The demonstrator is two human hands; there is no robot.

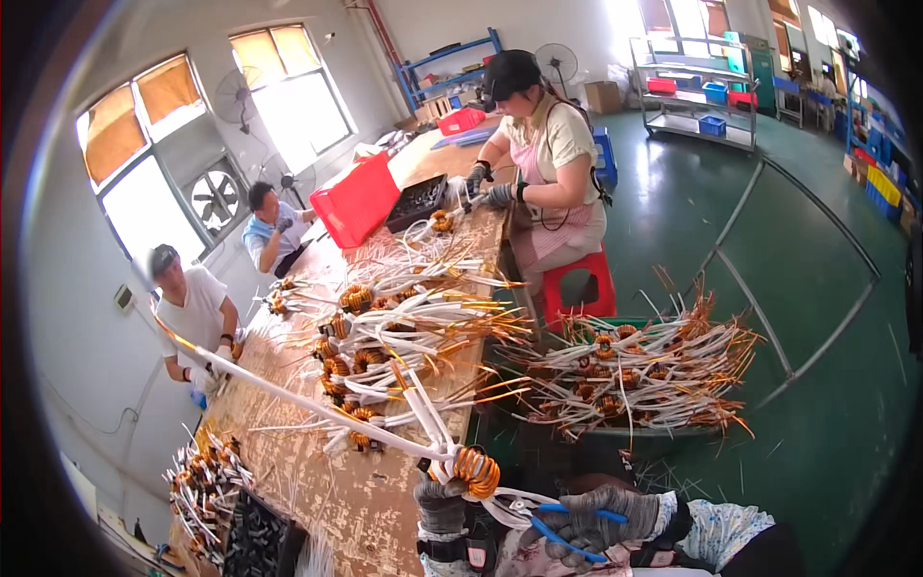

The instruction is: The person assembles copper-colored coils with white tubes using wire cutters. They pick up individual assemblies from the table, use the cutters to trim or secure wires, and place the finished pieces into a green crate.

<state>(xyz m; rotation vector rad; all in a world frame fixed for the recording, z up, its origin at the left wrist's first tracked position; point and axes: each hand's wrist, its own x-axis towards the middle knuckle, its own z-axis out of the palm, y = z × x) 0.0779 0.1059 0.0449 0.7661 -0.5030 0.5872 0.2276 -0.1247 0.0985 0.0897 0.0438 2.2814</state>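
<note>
Head view. My left hand (440,510), gloved, is curled at the base of the coil (477,471), apparently pinching it; the glove hides part of the grip. My right hand (586,514), also gloved, is wrapped around the blue pliers (544,532), whose handles stand apart. The coil is at the near edge of the bench (308,481), in front of my body. One long white lead (317,402) runs from it to the far left, over the bench; shorter leads reach back toward the pliers.

Status: the copper winding on this coil looks complete and its leads are sleeved. With the pliers at the near leads, I judge this piece unfinished. A row of coils (357,298) lies on the bench and a larger heap (615,375) at my right; which of these are finished cannot be determined.

Clearances: the right bench edge runs between the row and the heap, with lead ends overhanging it. The long lead crosses close to the row, so snagging is the main risk. To the left, a strip of worn board, littered with strands, separates the row from the black tray (260,534) and offers the most room.
</note>
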